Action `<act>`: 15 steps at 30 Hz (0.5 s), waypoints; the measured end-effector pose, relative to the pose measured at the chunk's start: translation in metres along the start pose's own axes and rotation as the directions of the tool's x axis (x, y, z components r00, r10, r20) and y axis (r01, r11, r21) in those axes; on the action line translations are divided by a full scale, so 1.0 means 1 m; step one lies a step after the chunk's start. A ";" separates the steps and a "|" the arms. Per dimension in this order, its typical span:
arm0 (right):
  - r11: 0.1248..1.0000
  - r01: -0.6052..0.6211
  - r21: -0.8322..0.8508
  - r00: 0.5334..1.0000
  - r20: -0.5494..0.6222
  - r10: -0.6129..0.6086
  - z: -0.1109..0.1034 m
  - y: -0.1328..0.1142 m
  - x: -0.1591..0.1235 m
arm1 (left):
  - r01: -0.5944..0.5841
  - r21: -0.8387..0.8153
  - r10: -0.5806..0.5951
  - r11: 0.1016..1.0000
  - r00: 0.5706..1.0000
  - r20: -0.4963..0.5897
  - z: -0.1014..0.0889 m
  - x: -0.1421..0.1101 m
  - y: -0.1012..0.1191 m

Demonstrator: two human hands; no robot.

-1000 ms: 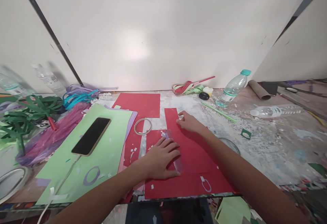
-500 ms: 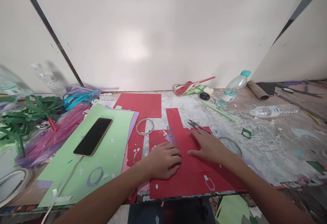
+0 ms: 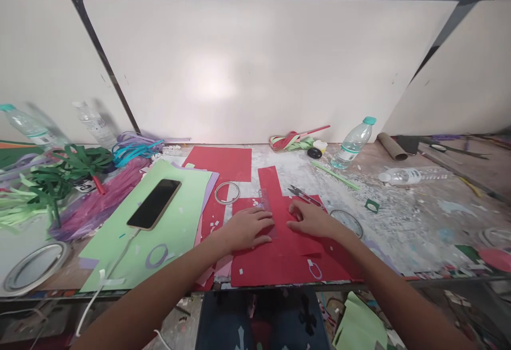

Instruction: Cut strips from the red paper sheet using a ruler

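My left hand (image 3: 249, 227) lies palm down with fingers extended over red paper (image 3: 275, 270). Its fingertips rest on a clear ruler (image 3: 264, 201), partly hidden beneath them. To the right, my right hand (image 3: 313, 220) touches the same paper, fingers bent, with a gap between thumb and forefinger and nothing visible in it. A narrow red paper strip (image 3: 270, 179) reaches up between the hands. Scissors (image 3: 302, 194) lie just beyond my right hand. A small purple paper ring (image 3: 315, 270) sits on the red paper near the table's front edge.
At left, a phone (image 3: 155, 204) lies on green paper (image 3: 191, 190). Tape rolls (image 3: 227, 193) lie around the hands. Behind are a red sheet (image 3: 229, 162), ribbon bundle (image 3: 293, 141) and upright bottle (image 3: 354, 145). Another bottle (image 3: 411, 176) lies on its side. A white panel (image 3: 255, 73) closes the back.
The camera view has tilted up, showing more of the ceiling. My right hand's fingers have curled inward more. My left hand stays over the ruler.
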State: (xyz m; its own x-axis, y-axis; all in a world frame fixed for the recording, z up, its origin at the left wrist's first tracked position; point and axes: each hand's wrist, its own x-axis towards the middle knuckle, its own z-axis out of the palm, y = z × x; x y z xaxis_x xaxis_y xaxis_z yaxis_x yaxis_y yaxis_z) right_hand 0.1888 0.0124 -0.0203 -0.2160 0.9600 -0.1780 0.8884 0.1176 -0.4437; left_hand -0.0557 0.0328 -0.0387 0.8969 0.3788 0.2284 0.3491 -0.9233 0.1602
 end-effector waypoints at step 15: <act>0.932 0.004 0.362 0.996 -0.081 0.027 0.000 -0.009 0.001 | -0.097 0.056 0.104 0.994 0.982 -0.158 -0.036 0.004 0.009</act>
State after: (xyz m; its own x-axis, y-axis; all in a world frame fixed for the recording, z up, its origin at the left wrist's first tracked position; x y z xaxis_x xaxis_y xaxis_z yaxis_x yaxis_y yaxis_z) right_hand 0.1802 0.0117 -0.0168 -0.1581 0.9803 -0.1181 0.6807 0.0216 -0.7322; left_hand -0.0583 0.0283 -0.0014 0.8742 0.2858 0.3925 0.2754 -0.9577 0.0838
